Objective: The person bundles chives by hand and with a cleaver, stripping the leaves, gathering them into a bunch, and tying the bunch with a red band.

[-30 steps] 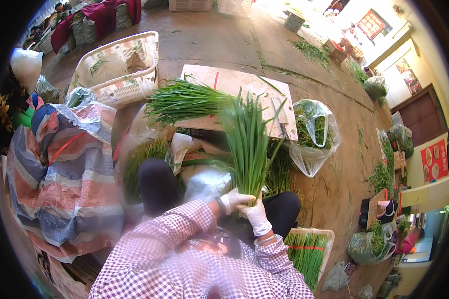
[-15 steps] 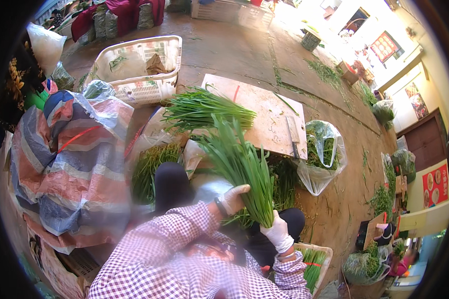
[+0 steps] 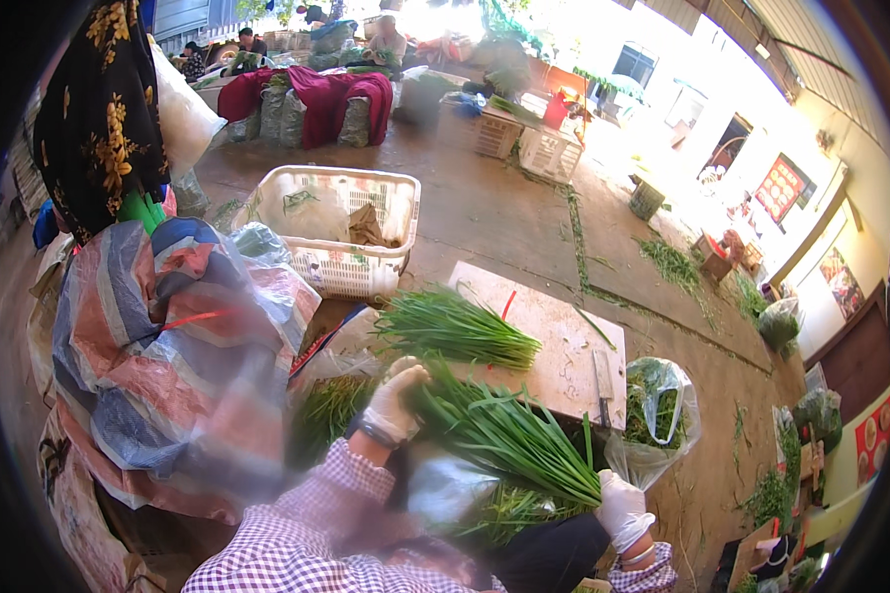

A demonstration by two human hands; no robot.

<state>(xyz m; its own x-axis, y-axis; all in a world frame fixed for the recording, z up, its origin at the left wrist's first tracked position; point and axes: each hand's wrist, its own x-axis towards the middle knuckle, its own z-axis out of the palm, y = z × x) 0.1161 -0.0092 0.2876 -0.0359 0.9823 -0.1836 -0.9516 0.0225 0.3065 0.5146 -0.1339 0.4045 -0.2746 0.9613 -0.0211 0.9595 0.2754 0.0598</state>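
By the board point(image 3: 556, 331), right hand point(image 3: 623, 506) grips greens point(image 3: 519, 435), left hand point(image 3: 395, 403) curled opposite.

I log: purple-and-white checked shirt point(image 3: 277, 553), white gloves point(image 3: 393, 405), dark left wristband point(image 3: 376, 433), pale right bracelet point(image 3: 639, 558), dark trousers point(image 3: 562, 546).

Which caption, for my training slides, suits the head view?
Right hand grips green bundle; left hand is at its leafy end.
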